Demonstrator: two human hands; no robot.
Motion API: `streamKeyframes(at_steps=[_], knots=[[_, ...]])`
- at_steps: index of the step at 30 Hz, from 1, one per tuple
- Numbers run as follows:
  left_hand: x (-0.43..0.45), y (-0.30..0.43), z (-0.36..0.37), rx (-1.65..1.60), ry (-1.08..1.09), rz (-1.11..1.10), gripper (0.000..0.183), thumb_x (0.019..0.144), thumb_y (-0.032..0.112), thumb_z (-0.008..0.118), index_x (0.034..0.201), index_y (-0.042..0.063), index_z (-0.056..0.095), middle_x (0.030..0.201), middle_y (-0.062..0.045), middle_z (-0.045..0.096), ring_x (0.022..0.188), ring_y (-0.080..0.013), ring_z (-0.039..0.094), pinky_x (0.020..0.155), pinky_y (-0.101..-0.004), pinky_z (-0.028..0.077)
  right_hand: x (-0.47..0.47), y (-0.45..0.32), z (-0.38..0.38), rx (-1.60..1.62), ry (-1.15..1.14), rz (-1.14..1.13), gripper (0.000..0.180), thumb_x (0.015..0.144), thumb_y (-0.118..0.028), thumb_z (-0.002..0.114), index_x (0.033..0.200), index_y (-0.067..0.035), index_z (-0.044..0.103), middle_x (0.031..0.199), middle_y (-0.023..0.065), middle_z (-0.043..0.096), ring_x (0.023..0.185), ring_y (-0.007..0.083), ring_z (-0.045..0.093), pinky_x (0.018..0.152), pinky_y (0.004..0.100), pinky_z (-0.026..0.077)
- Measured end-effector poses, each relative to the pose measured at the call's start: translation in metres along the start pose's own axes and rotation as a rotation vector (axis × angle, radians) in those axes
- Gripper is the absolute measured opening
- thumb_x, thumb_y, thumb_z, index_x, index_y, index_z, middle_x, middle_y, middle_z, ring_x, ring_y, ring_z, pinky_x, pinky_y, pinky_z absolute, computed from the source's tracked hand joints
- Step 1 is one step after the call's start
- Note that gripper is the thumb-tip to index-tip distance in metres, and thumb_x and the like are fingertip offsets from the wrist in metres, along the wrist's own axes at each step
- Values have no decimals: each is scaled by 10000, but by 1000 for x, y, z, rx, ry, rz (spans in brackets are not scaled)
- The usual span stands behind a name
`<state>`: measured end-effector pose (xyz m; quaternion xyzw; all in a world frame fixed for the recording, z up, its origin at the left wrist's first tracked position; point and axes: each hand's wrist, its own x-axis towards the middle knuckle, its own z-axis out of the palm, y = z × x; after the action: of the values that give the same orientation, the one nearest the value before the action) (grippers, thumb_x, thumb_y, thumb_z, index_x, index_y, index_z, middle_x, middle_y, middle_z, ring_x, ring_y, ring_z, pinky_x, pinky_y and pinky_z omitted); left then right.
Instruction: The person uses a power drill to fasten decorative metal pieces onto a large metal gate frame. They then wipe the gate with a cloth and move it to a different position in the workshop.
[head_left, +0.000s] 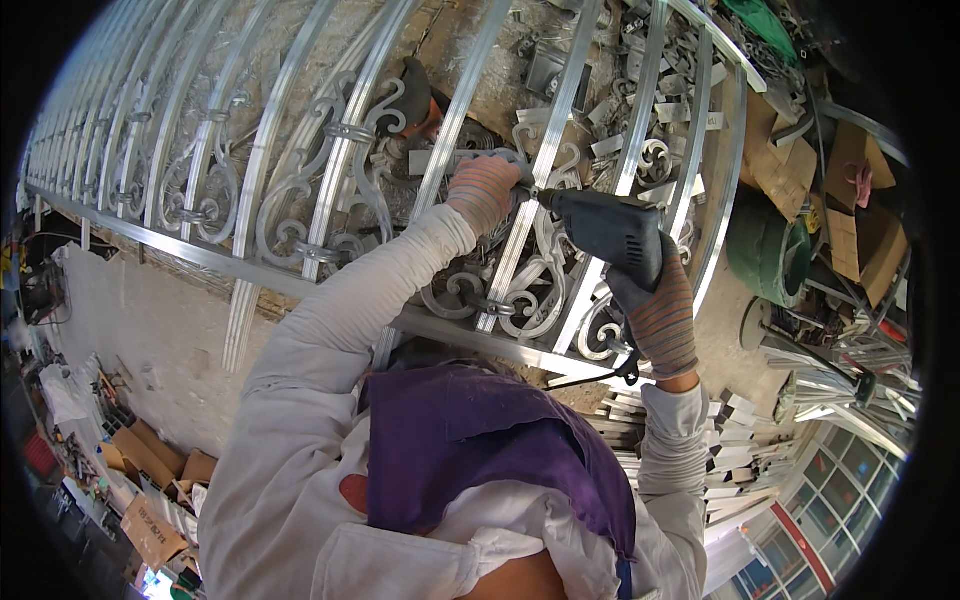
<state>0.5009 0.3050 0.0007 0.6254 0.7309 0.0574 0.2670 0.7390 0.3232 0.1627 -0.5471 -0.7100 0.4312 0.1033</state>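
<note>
Before me lies a metal railing panel with ribbed upright bars, scroll ornaments and a bottom rail. My right hand, in a striped knitted glove, grips the handle of a dark power drill. The drill's nose points left, its tip at an upright bar. My left hand, gloved alike, is closed at that bar just left of the drill tip; its fingertips are partly hidden, and what it grips there cannot be told. A dark cord hangs below the drill's handle.
Metal offcuts and loose scrolls lie beneath and behind the panel. An orange and black tool rests under the bars. At the right stand a green drum and cardboard boxes. More cardboard lies at lower left.
</note>
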Motion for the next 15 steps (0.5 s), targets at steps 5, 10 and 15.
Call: streamKeyframes(at_steps=[5, 10, 15], knots=[[-2, 0, -1, -46, 7, 0, 228, 906, 231, 661, 1125, 187, 708, 1007, -98, 702, 970, -318, 671, 828, -462, 511, -1, 2, 2, 56, 22, 71, 657, 801, -119, 771, 1371, 12, 470, 1014, 169, 697, 857, 211, 695, 746, 345, 573], [-2, -7, 10, -94, 117, 54, 196, 893, 232, 669, 1079, 200, 723, 999, -86, 700, 971, -318, 670, 876, -464, 484, 3, -5, 0, 40, -27, 141, 674, 805, -121, 772, 1386, 5, 454, 1028, 180, 696, 847, 212, 694, 735, 349, 577], [-1, -10, 9, -67, 111, 87, 182, 886, 260, 679, 1053, 210, 732, 993, -80, 694, 966, -307, 666, 888, -465, 474, -1, -1, 6, -127, 14, -72, 688, 807, -137, 779, 1388, 4, 437, 1042, 187, 685, 845, 243, 683, 760, 377, 568]])
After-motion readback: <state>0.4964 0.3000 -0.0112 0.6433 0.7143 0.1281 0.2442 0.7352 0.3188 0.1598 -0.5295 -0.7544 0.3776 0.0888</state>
